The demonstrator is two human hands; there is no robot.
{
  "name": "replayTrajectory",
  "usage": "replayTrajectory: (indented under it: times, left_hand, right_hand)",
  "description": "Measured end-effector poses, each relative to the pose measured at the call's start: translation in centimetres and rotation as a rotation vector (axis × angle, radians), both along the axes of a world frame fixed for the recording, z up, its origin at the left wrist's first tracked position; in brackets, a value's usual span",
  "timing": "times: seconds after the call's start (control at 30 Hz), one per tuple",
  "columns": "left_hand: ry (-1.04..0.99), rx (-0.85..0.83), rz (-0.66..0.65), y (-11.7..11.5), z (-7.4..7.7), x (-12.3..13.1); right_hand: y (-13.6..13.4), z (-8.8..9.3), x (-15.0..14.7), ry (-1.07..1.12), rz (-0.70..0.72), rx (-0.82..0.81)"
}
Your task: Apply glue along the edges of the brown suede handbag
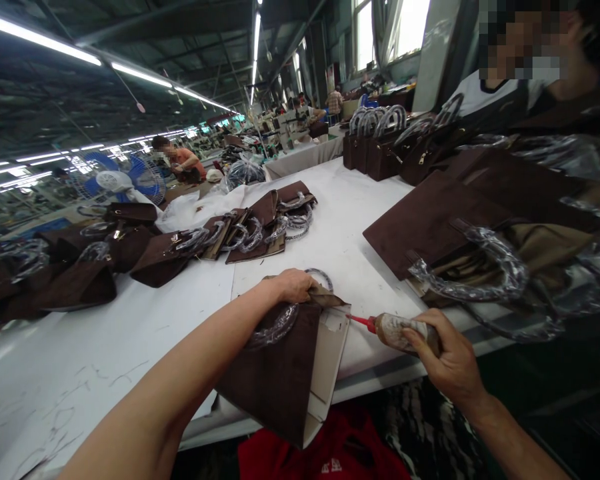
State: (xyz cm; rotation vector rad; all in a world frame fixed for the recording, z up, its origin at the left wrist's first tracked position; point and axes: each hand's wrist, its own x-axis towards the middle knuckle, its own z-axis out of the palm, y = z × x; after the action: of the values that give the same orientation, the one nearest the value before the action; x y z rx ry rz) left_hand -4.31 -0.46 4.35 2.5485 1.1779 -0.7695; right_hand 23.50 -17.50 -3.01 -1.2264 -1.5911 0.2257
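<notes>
While the left hand (296,287) grips, fingers closed, the loose upper edge of a dark-brown, boxy handbag with a suede-like face (275,367), the right hand (450,353) is wrapped around a brownish squeeze bottle with a worn pale label and red nozzle (397,333). Bag: at the near edge of a white-covered worktable (330,200), tilted, its unfinished side facing right, presumably so that the pale, stiff inner panel (330,340) lies open to the nozzle. Left-hand hold: likely meant to steady the bag and draw the fabric clear of the panel's corner. Bottle: held nearly level, tip at that corner; contact cannot be told. Handles: 2 visible, curved, in clear plastic wrap, probably against scuffs. Below: red printed cloth (310,447). To the right: 1 larger-looking brown bag, lying flat with olive lining exposed (430,220), apparently within easy reach. To the left: a long row of similar brown bags (155,263), overlapping, perhaps to save room. Farther off: upright brown bags with looped handles (375,157), 1 blue-bladed fan (113,180), 1 co-worker in orange (187,163).
</notes>
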Motion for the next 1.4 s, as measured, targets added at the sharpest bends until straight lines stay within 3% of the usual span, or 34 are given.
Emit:
replayTrajectory:
  times: [0.17, 0.33, 0.67, 0.83, 1.13, 1.3, 1.4]
  left_hand:
    - [-0.001, 0.006, 0.004, -0.1, 0.0, 0.0]
    - [-0.005, 0.003, 0.003, 0.0, -0.3, -0.1]
    - [-0.011, -0.001, 0.009, -0.2, 0.1, 0.0]
    - [-0.002, 0.002, 0.007, -0.2, 0.1, -0.1]
    - [-0.003, 0.011, 0.0, -0.2, 0.1, -0.1]
    - [0.002, 0.026, -0.001, -0.2, -0.1, -0.1]
    - [-0.001, 0.026, -0.004, -0.3, 0.1, -0.1]
  right_hand:
    - [0.1, 0.0, 0.2, -0.002, 0.089, -0.07]
    - [0.5, -0.6, 0.5, 0.03, 0.016, -0.064]
    - [0.4, 0.0, 0.7, 0.002, 0.081, -0.077]
    - [0.4, -0.1, 0.7, 0.008, 0.041, -0.056]
    - [-0.7, 0.2, 0.1, -0.002, 0.158, -0.058]
    - [-1.0, 0.2, 0.0, -0.004, 0.066, -0.013]
    - [-1.0, 0.3, -0.1, -0.035, 0.156, -0.021]
